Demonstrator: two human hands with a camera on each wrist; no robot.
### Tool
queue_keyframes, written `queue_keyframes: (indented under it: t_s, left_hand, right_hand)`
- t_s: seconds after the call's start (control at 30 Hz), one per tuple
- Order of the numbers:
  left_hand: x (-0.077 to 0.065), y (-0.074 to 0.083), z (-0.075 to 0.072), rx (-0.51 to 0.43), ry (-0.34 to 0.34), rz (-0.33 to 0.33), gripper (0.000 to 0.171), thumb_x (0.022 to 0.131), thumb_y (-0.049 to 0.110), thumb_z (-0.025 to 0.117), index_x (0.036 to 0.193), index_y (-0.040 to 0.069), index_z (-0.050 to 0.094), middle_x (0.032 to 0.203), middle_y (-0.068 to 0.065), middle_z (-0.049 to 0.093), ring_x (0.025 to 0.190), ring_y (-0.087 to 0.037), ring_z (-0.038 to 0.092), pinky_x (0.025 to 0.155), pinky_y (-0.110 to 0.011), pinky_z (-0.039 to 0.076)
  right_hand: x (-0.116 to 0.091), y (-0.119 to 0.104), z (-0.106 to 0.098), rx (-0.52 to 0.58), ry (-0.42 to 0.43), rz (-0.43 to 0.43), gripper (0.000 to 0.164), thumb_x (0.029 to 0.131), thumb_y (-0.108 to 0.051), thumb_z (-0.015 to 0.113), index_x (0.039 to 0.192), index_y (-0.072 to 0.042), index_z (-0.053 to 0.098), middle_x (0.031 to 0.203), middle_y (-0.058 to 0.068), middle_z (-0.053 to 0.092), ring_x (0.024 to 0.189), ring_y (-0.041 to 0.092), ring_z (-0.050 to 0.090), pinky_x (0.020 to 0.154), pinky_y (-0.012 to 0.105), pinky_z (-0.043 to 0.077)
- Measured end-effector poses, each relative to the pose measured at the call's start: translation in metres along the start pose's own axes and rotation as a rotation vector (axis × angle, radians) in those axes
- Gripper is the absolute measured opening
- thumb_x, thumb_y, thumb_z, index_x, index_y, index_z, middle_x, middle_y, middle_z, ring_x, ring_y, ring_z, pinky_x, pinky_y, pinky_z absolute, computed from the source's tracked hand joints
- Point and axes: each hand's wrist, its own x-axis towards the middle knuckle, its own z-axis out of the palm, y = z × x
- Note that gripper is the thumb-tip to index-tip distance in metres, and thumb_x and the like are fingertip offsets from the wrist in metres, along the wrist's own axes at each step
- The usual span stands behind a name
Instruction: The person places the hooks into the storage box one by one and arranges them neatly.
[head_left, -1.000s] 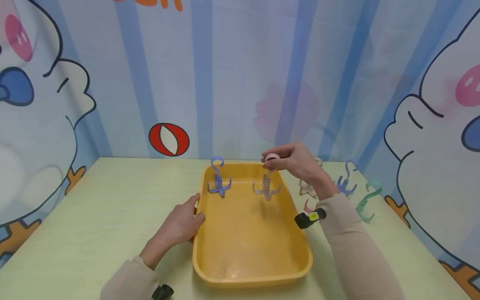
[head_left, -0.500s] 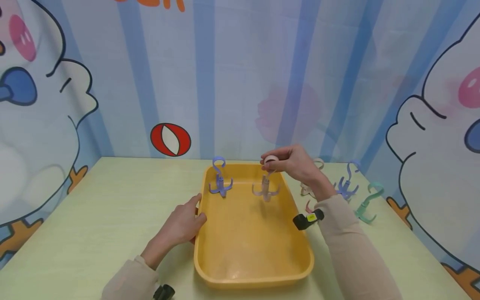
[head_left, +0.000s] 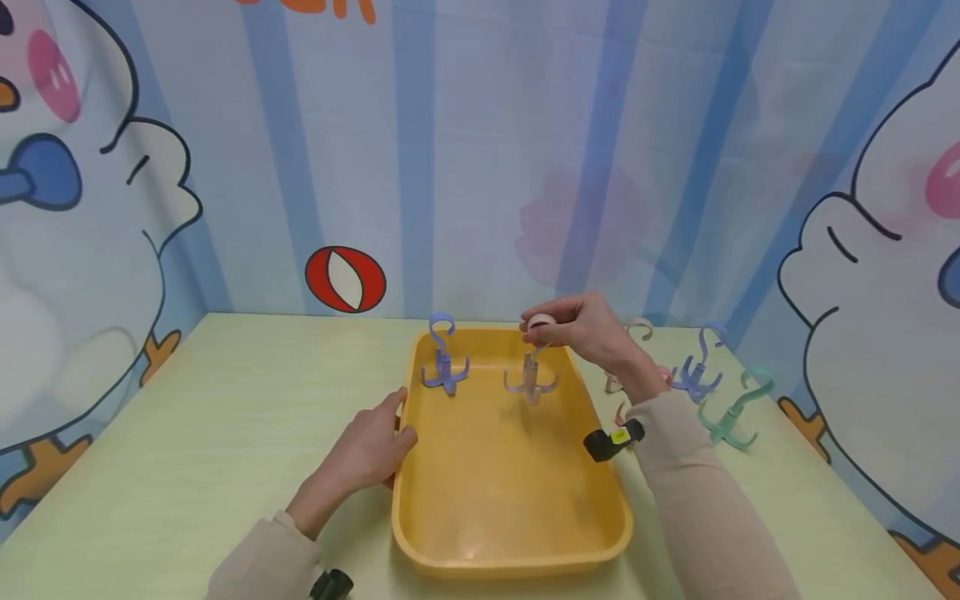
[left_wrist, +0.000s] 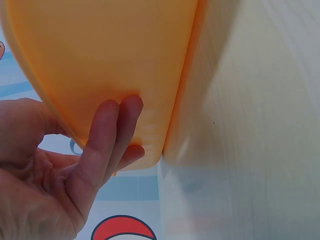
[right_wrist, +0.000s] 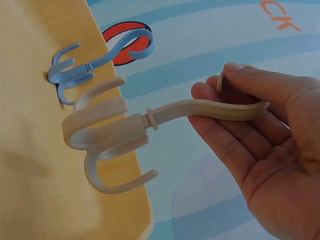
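My right hand (head_left: pixel 592 331) pinches the curved top of a beige multi-prong hook hanger (right_wrist: pixel 107 127) between thumb and fingers. The hanger's prongs point down over the far right part of a yellow tray (head_left: pixel 502 492). My left hand (head_left: pixel 367 450) grips the tray's left rim, thumb over the edge. In the left wrist view, that hand's fingers (left_wrist: pixel 102 132) lie against the outer side wall. A blue-purple hook hanger (head_left: pixel 446 367) stands upright inside the tray at its far left corner; the right wrist view shows it behind the beige one.
On the table right of the tray stand another blue-purple hanger (head_left: pixel 697 371) and a green one (head_left: pixel 735 412). Beige and pink hangers beside them are partly hidden by my right forearm. A printed cloth backdrop (head_left: pixel 480 167) rises behind the table's far edge.
The head view has turned slightly left, so everything shifts a little right. Relative to the tray, my right hand has moved slightly left and down with the beige hanger. My left hand keeps its grip.
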Motion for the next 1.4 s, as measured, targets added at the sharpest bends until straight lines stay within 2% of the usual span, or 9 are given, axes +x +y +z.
queue_keyframes:
  t_s: [0.23,0.6,1.07,1.3,1.4]
  left_hand:
    - [-0.001,-0.001,0.001,0.004,0.007,0.004,0.065,0.092,0.017,0.047,0.151,0.009,0.022,0.120,-0.018,0.057,0.048,-0.017,0.061,0.044,-0.028,0.052]
    - [-0.001,-0.003,0.000,0.001,0.008,0.019,0.066,0.092,0.017,0.047,0.151,0.007,0.021,0.123,-0.019,0.057,0.048,-0.016,0.061,0.045,-0.029,0.052]
    - [-0.001,-0.004,-0.001,-0.018,0.011,0.016,0.066,0.092,0.017,0.047,0.152,0.008,0.021,0.123,-0.019,0.057,0.049,-0.017,0.061,0.045,-0.029,0.052]
    - [-0.001,-0.004,0.000,-0.025,0.009,0.023,0.066,0.092,0.017,0.048,0.152,0.008,0.021,0.123,-0.020,0.057,0.048,-0.017,0.061,0.044,-0.029,0.052]
    - [-0.001,-0.004,0.000,-0.022,0.010,0.022,0.066,0.092,0.017,0.048,0.152,0.008,0.021,0.123,-0.019,0.058,0.048,-0.017,0.061,0.045,-0.029,0.053]
  right_hand:
    - [0.003,0.007,0.001,-0.012,0.002,-0.006,0.025,0.086,-0.015,0.069,0.111,-0.008,0.072,0.100,0.012,0.071,0.090,0.027,0.069,0.082,0.040,0.056]
    - [0.006,0.011,0.002,-0.017,0.009,0.033,0.026,0.087,-0.015,0.069,0.112,-0.009,0.071,0.101,0.012,0.071,0.093,0.026,0.068,0.085,0.040,0.055]
    - [0.019,0.021,0.005,-0.010,0.026,0.051,0.025,0.086,-0.016,0.069,0.110,-0.009,0.072,0.102,0.013,0.071,0.091,0.026,0.068,0.084,0.041,0.056]
    - [0.024,0.029,0.004,0.012,0.025,0.069,0.029,0.088,-0.012,0.066,0.116,-0.004,0.068,0.107,0.019,0.069,0.091,0.026,0.068,0.085,0.043,0.055]
    - [0.026,0.034,0.004,0.004,0.038,0.076,0.032,0.087,-0.013,0.067,0.117,-0.001,0.067,0.109,0.019,0.068,0.093,0.031,0.066,0.084,0.040,0.055]
